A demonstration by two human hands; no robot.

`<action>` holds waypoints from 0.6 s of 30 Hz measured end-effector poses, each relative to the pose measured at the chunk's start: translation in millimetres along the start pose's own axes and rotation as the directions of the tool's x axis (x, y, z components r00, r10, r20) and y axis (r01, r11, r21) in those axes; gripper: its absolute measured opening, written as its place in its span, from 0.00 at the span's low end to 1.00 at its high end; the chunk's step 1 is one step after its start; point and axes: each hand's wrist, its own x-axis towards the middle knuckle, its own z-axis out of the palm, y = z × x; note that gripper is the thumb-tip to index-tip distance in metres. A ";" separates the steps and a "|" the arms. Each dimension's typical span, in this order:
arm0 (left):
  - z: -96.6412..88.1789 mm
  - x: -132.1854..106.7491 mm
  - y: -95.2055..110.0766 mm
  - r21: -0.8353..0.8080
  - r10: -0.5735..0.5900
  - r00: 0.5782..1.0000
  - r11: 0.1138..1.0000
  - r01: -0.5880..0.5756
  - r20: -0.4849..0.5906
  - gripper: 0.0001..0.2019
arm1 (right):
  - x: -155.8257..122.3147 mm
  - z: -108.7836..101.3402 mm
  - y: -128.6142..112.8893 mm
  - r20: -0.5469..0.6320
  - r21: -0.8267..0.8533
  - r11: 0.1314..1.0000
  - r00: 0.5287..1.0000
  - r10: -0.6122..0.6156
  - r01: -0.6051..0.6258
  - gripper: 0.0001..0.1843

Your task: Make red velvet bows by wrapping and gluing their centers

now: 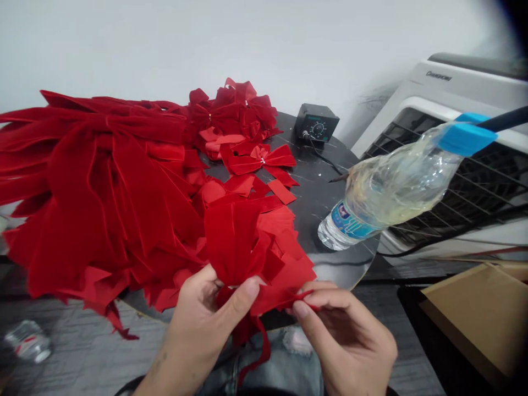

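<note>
Left grip is clamped on the gathered middle of a red velvet bow, and right grip pinches a thin red ribbon. The bow stands just above the hands, touching more bows on the black counter.

Velvet bows heaped on round table, control box behind, plastic bottle right

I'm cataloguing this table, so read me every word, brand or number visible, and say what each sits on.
"CHANGHONG", apparently, on the white plastic appliance with a black grille.
Blue-and-white label on the clear plastic bottle: too small and blurred to read.
Dial markings on the small black control box: too small to read.
</note>
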 end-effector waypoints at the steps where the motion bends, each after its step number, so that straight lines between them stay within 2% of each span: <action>1: 0.1 0.0 0.1 -0.023 0.008 0.999 1.000 -0.006 0.052 0.18 | -0.1 -0.1 0.6 -0.011 0.016 1.000 1.000 0.021 -0.021 0.08; 3: 1.3 -0.2 0.1 -0.058 0.001 0.993 0.998 0.006 0.121 0.24 | -0.3 0.1 1.4 -0.020 0.046 0.997 0.998 0.057 -0.056 0.07; 4: 2.4 -0.4 -0.1 -0.057 -0.007 0.993 0.998 0.014 0.121 0.26 | -0.4 0.3 1.8 -0.019 0.061 0.996 0.997 0.071 -0.070 0.08; 9: 8.5 -0.5 -3.5 -0.037 0.003 0.999 0.999 -0.004 -0.042 0.14 | -4.2 1.3 5.8 0.005 0.115 0.985 0.991 0.130 -0.130 0.08; 13: 9.3 0.4 -5.8 -0.054 0.031 0.994 0.998 -0.037 -0.102 0.14 | -5.4 0.8 9.0 -0.001 0.159 0.974 0.987 0.163 -0.161 0.09; 18: 13.7 -1.8 -1.4 0.036 0.092 0.974 0.996 -0.086 -0.207 0.12 | -6.1 -2.6 11.4 0.081 0.160 0.959 0.971 0.225 -0.235 0.15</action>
